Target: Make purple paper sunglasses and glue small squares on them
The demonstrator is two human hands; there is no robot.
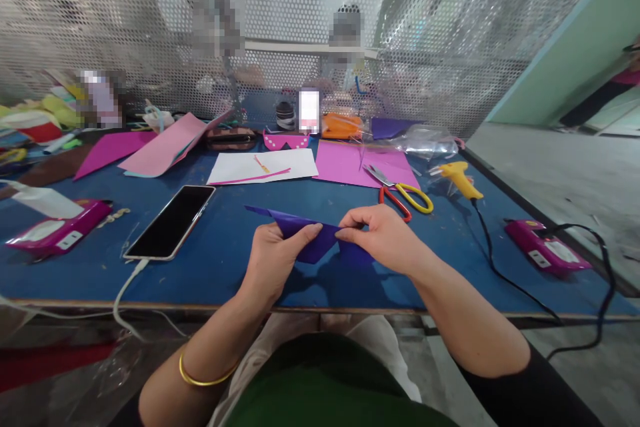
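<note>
Holding a purple sheet clamped in left grip and right grip over the worktop, right of the phone, nearer than the scissors.

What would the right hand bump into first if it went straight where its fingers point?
Probably the left hand, thumb first: it faces the right hand across the purple sheet they hold. Depth is hard to judge.
</note>
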